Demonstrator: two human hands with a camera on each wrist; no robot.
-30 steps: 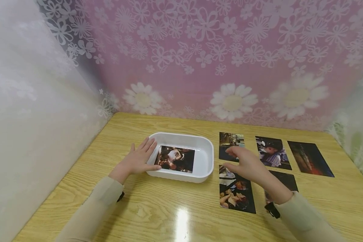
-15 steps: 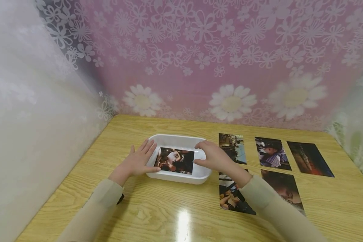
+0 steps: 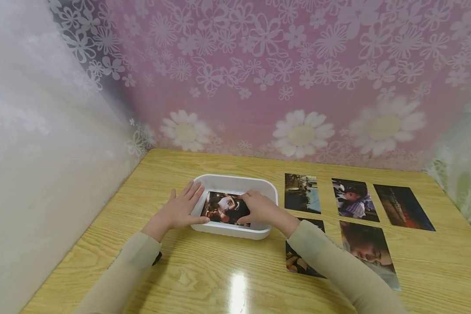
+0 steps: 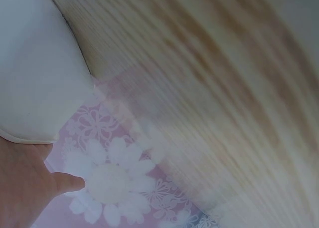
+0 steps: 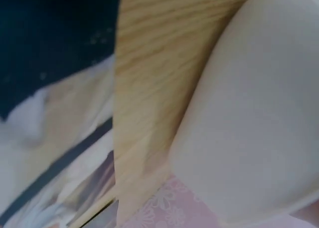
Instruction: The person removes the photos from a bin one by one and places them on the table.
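A shallow white plastic tub stands on the table, and a dark photo print lies flat inside it. My left hand rests over the tub's left end, fingers straight along the rim and thumb across the front edge. Inside the tub, my right hand is low at the print's right end, its fingers near the far edge and its thumb near the close edge, with a gap between them. In the left wrist view, the tub's outer wall hides most of the left fingers. In the right wrist view, the wall hides the right fingertips.
Right of the tub, several photo prints lie in two rows on the wooden table: a street scene, a capped figure, a dark one and a face. My right forearm partly covers another print.
My right hand has moved left from above the loose prints, over the rim and down into the tub beside the print. The left hand stays in place on the tub.
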